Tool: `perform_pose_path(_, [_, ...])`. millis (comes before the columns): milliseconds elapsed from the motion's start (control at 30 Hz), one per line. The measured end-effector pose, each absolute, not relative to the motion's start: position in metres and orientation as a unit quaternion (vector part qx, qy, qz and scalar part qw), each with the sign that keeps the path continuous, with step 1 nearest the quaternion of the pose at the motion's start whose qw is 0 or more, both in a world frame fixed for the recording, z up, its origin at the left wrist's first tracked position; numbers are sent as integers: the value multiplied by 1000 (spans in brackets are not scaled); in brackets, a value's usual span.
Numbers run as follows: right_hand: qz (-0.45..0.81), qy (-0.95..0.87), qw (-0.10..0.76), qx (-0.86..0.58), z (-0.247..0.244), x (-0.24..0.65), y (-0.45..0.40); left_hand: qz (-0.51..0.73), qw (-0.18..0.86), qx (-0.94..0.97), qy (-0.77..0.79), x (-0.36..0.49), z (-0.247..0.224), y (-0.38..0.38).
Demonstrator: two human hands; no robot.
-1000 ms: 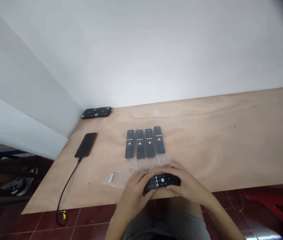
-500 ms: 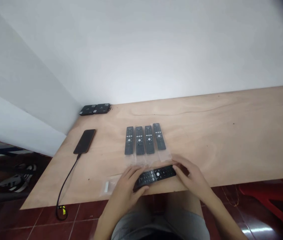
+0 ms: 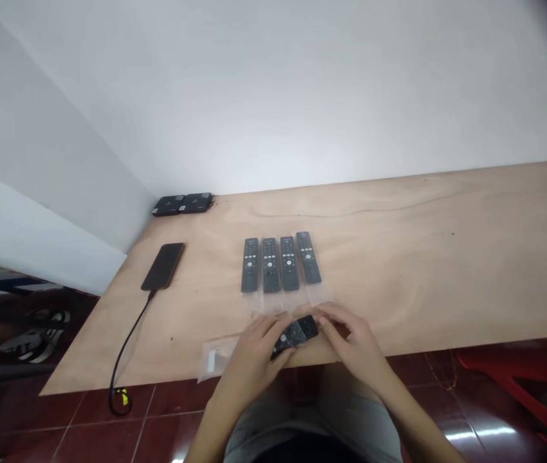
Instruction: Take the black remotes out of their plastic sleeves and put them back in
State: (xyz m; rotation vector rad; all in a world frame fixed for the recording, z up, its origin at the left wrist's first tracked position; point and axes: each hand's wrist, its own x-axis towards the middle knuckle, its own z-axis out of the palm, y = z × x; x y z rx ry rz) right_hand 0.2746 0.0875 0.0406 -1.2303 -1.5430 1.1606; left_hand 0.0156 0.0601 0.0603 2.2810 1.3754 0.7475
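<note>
Close to the table's front edge, a black remote (image 3: 295, 334) lies tilted between my hands, partly inside a clear plastic sleeve (image 3: 213, 360). My left hand (image 3: 257, 344) is wrapped round the covered end of the remote and hides part of it. The fingers of my right hand (image 3: 345, 331) pinch at the remote's bare upper right end, by the sleeve. Beyond my hands several remotes in clear sleeves stand side by side in a row, among them one at the left (image 3: 250, 265) and a slightly slanted one at the right (image 3: 308, 257).
A phone (image 3: 163, 267) with a black cable (image 3: 126, 350) lies on the left of the wooden table (image 3: 399, 270). Two black boxes (image 3: 181, 204) are in the back left corner against the wall. A red chair (image 3: 505, 373) is at the lower right.
The sleeve now covers more of the remote, whose bare part is shorter. My right hand has moved left, closer to my left hand.
</note>
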Motion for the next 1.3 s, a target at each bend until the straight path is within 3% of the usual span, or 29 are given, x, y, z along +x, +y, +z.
perform_pose_path(200, [526, -599, 400, -452, 40, 249, 83, 242, 184, 820, 486, 29, 55, 66])
perform_pose_path(633, [406, -675, 402, -467, 36, 272, 91, 232, 215, 801, 508, 3, 64, 60])
perform_pose_path(1000, [337, -780, 270, -453, 45, 302, 98, 229, 232, 798, 507, -3, 72, 63])
perform_pose_path(1300, [429, -741, 269, -440, 61, 306, 101, 261, 234, 804, 481, -10, 61, 60])
